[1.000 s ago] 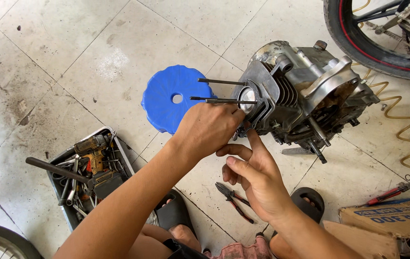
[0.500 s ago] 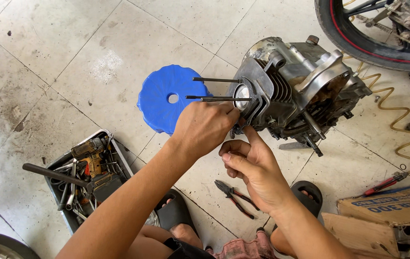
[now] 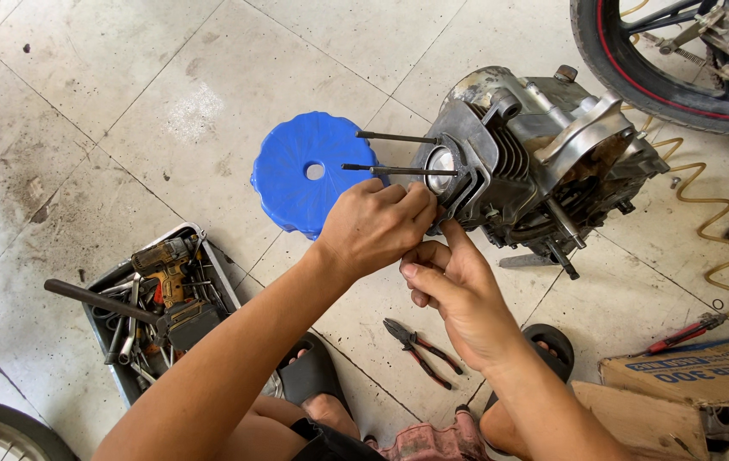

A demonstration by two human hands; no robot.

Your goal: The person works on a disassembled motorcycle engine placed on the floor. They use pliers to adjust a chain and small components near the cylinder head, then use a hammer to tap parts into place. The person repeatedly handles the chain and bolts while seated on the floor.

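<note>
A grey motorcycle engine (image 3: 543, 162) lies on the tiled floor with its finned cylinder facing me and long studs (image 3: 394, 171) sticking out toward a blue plastic stool (image 3: 313, 175). My left hand (image 3: 377, 226) is closed with its fingertips pinched at the lower front edge of the cylinder. My right hand (image 3: 454, 294) sits just below it, index finger stretched up against the same edge. What the fingers pinch is hidden.
A metal tray (image 3: 147, 303) with a drill and wrenches stands at lower left. Pliers (image 3: 420, 350) lie on the floor between my sandalled feet. A motorcycle wheel (image 3: 654, 72) is at top right, a yellow coiled hose (image 3: 714, 222) and a cardboard box (image 3: 688, 376) at right.
Both hands have stayed at the cylinder's lower front edge; the view has shifted slightly, and my right index finger has straightened up against the cylinder.
</note>
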